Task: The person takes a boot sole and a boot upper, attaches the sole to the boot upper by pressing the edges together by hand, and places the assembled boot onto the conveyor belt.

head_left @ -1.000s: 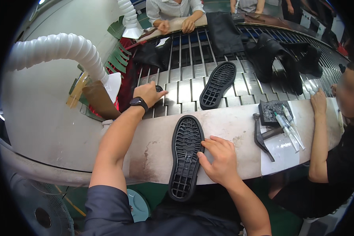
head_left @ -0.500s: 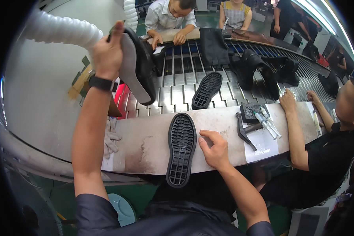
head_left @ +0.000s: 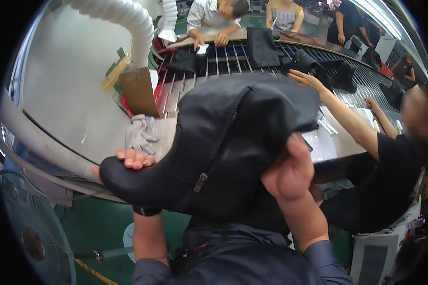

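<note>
A black leather boot fills the middle of the view, lying sideways above the bench with its toe to the left. A zipper with a metal pull runs along its facing side. My left hand grips the toe from beneath, its fingertips curling over the top; the palm is hidden. My right hand clasps the shaft at the right, thumb uppermost, its other fingers hidden behind the leather. The boot's underside faces away from sight.
Grey work gloves lie on the bench's left, near a brown board and a white hose. A conveyor carries black boots. A co-worker's arm reaches past the boot's right end. A fan stands lower left.
The boot has come from the raised upper left down in front of me and turned on its side. My right hand has taken its shaft. The black outsole on the bench is now hidden.
</note>
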`<state>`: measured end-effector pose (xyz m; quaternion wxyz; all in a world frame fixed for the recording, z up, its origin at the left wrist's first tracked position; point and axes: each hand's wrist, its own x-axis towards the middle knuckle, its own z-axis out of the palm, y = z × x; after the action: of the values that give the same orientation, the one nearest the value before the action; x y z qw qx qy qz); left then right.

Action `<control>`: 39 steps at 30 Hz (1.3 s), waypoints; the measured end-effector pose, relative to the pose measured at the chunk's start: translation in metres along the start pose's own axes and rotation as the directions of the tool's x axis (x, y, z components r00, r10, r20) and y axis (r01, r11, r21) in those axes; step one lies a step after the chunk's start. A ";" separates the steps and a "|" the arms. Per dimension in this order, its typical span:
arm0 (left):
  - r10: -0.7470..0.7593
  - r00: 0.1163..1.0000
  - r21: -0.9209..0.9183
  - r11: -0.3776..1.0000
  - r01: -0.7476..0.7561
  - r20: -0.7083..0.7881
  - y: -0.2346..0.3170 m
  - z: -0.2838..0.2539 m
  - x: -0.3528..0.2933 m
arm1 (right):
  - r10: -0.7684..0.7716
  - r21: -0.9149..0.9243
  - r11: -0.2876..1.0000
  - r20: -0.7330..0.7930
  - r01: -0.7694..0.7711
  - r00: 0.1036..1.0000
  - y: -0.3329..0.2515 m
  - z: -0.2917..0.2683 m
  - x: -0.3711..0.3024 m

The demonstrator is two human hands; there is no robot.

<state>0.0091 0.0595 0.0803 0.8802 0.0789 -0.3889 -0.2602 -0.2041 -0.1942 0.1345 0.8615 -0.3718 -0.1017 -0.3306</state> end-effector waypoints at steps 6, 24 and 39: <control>-0.112 0.992 -0.255 0.962 0.093 -0.059 -0.048 -0.018 -0.038 | -0.109 -0.369 0.925 -0.040 0.087 0.993 -0.018 0.031 -0.080; -0.683 0.648 -0.327 0.730 0.600 -0.337 -0.163 0.087 -0.040 | -0.649 -0.692 0.666 -0.353 0.278 0.674 -0.053 0.067 -0.203; -0.801 0.599 0.651 0.458 0.605 0.006 -0.199 0.053 -0.001 | 0.421 0.179 0.907 -0.453 -0.382 0.786 0.033 -0.165 -0.252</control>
<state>-0.1092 -0.1060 0.0482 0.5438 0.4600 -0.5128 -0.4793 -0.3862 -0.1697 -0.1061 0.9234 -0.2571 0.1842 -0.2174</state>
